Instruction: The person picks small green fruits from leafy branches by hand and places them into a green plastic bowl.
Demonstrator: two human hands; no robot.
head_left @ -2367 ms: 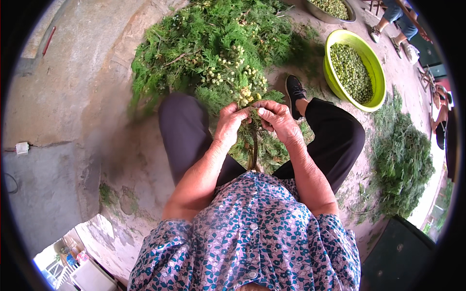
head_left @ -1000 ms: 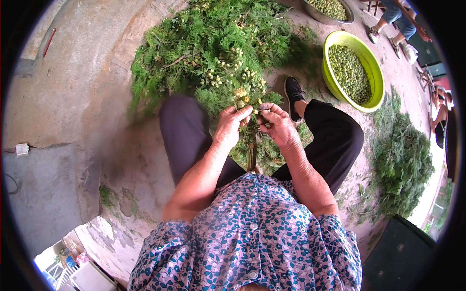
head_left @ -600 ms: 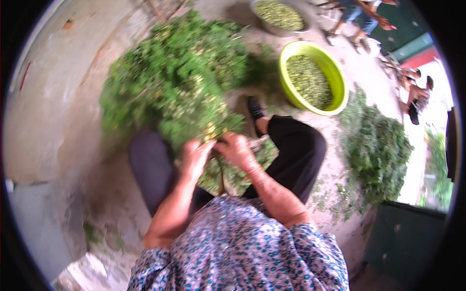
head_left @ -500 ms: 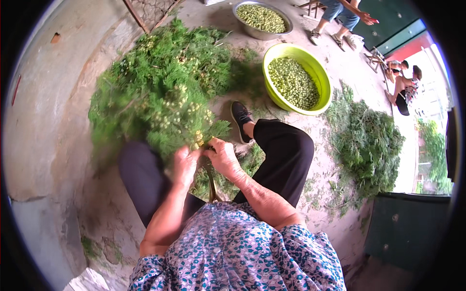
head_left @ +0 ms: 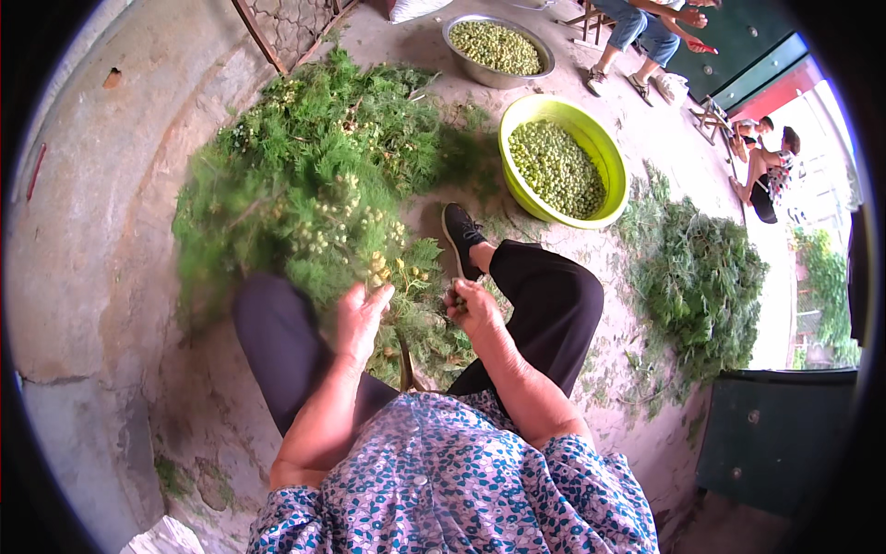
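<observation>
My left hand [head_left: 358, 319] is closed at the lower end of a leafy evergreen branch [head_left: 337, 226]. Clusters of pale green, berry-like cones [head_left: 378, 268] hang on that branch, just above the fingers. To the right, apart from the branch, my right hand [head_left: 475, 309] is curled around a few small green cones [head_left: 459, 300], partly hidden by its fingers. Both hands are between my knees, over loose green sprigs [head_left: 429, 337] on the ground. A large heap of cut branches [head_left: 369, 120] lies beyond my left hand.
A yellow-green basin [head_left: 620, 189] of picked cones stands ahead to the right, with a metal basin [head_left: 546, 72] of cones behind it. Another pile of branches [head_left: 697, 277] lies at the right. A seated person [head_left: 637, 37] is at the far right; a concrete wall [head_left: 83, 231] runs along the left.
My right hand has come away from the branch and moved right and slightly down, with small cones in its fingers. My left hand stays near the branch's lower end.
</observation>
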